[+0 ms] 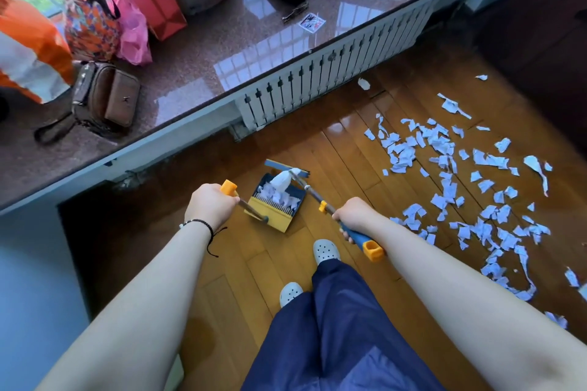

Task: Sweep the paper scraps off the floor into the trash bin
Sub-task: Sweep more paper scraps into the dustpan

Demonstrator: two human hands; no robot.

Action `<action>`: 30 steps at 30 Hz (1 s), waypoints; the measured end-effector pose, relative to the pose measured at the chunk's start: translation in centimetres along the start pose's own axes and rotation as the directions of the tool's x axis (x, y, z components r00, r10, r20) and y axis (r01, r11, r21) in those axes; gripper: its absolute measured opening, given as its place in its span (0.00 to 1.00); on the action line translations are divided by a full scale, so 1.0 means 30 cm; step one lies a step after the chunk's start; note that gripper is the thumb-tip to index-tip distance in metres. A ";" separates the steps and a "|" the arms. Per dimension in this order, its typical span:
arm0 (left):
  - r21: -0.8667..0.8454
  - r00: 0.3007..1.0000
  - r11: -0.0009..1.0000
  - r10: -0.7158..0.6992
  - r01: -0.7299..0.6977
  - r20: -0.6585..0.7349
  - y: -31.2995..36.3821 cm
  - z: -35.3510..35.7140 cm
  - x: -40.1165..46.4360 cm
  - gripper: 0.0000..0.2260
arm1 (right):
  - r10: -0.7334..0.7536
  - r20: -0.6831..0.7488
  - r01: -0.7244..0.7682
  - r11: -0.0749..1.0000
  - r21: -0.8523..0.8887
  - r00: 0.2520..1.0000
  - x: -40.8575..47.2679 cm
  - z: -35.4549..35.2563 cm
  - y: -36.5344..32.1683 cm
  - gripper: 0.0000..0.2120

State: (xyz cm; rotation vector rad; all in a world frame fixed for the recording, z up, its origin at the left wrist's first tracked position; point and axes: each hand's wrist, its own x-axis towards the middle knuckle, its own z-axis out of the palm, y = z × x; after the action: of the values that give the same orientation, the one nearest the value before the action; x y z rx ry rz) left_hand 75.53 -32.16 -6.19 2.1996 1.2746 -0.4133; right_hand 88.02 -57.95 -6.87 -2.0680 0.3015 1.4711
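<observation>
A yellow and blue dustpan (272,212) stands on the wooden floor ahead of my feet, with white paper scraps (279,195) piled inside it. My left hand (210,206) grips the top of the dustpan's long handle. My right hand (352,216) grips the blue and yellow broom handle (365,241). The broom's blue head (286,168) lies at the dustpan's far edge, with a scrap caught on it. Many more scraps (470,187) are scattered over the floor to the right. No trash bin is in view.
A polished stone window ledge (222,51) runs across the left and top, holding several bags and a brown purse (106,97). A white radiator cover (333,73) stands under it. Dark furniture (546,41) stands at the right. My feet wear white clogs (325,250).
</observation>
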 end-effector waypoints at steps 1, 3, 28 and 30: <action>-0.004 1.000 1.000 -0.001 0.001 -0.002 -0.027 -0.008 -0.009 0.08 | -0.007 -0.015 0.008 1.000 0.005 1.000 0.007 0.012 -0.008 0.08; -0.003 1.000 1.000 0.001 -0.001 0.003 -0.064 -0.010 -0.020 0.08 | 0.002 -0.044 -0.001 1.000 0.026 0.999 0.046 0.033 -0.020 0.07; 0.075 0.988 0.987 0.140 -0.145 0.069 -0.091 0.061 -0.153 0.06 | 0.084 0.013 -0.085 0.978 0.193 0.996 -0.047 0.220 0.278 0.05; 0.094 0.983 0.980 0.167 -0.174 0.078 -0.059 0.088 -0.192 0.07 | 0.077 -0.012 -0.072 0.973 0.219 0.997 -0.065 0.182 0.327 0.05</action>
State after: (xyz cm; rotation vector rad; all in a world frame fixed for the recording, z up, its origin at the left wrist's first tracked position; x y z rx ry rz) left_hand 71.13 -37.06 -5.85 2.3352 1.0387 -0.4910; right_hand 78.16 -63.03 -9.48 -1.9146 0.5302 1.3936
